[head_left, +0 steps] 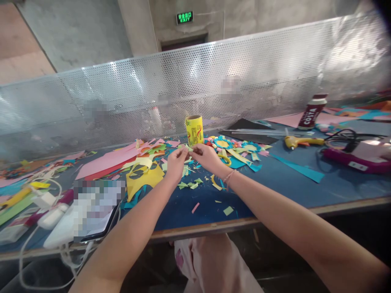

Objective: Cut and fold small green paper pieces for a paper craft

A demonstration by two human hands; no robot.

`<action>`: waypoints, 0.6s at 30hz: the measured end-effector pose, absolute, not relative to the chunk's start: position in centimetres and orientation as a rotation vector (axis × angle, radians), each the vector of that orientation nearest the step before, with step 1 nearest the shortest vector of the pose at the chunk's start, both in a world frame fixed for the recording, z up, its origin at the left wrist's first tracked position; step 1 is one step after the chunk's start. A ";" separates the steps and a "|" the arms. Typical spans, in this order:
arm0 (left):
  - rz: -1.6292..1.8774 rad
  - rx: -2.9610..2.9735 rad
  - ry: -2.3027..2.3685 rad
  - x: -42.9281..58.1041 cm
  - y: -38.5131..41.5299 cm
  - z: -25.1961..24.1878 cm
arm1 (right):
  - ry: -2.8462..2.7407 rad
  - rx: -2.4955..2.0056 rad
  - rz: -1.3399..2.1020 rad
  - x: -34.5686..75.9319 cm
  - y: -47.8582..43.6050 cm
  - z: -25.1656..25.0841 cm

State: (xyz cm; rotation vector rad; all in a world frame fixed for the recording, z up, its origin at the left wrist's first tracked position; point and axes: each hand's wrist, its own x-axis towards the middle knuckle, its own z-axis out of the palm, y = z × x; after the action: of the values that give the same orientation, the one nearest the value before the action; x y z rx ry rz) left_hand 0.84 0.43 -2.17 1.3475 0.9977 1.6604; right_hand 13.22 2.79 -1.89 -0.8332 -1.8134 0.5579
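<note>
Both hands meet over the middle of the table. The fingertips of my left hand (177, 162) pinch one side of a small light-green paper piece (188, 148). My right hand (208, 157) is closed on its other side, and the fingers cover much of the piece. Just behind the fingertips stands a yellow printed tape roll (194, 129), upright. Under and beside my right hand shows a yellow ring-shaped handle (225, 158), perhaps of scissors, partly hidden. Several folded green paper bits (192, 184) lie below the hands. Blue paper flowers with yellow centres (222, 142) lie to the right.
Pink paper sheets (106, 160) and a cut yellow sheet (143, 179) lie left. Nearer are a phone (104, 219) and white cables. To the right are a yellow glue gun (302, 141), a purple power strip (354, 160) and a COSTA bottle (312, 112). A perforated metal screen (137, 93) stands behind.
</note>
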 end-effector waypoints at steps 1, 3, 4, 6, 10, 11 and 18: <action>1.655 1.401 1.036 0.7 0.4 -2.1 | -1.813 -0.828 0.585 13.3 2.8 -1.9; 1.640 1.501 1.106 0.4 0.4 -2.0 | -1.811 -0.795 0.664 13.3 2.7 -1.7; 1.630 1.537 1.128 0.3 0.3 -1.8 | -1.809 -0.773 0.712 13.4 2.5 -1.6; 1.614 1.596 1.161 0.1 0.2 -1.5 | -1.806 -0.742 0.811 13.5 2.0 -1.2; 1.597 1.747 1.269 -0.2 0.1 -1.1 | -1.827 -0.844 0.831 13.6 1.4 -0.7; 1.584 1.769 1.284 -0.2 0.0 -1.0 | -1.843 -0.881 0.787 13.6 1.5 -0.8; 1.508 1.835 1.287 -0.2 0.0 -1.2 | -1.854 -0.899 0.808 13.7 2.6 -1.5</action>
State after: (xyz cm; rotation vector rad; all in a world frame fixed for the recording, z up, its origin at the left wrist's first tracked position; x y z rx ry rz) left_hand -0.24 0.05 -1.25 1.8352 1.2871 1.5085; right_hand 13.72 2.57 -1.48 -0.8994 -1.8541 0.8085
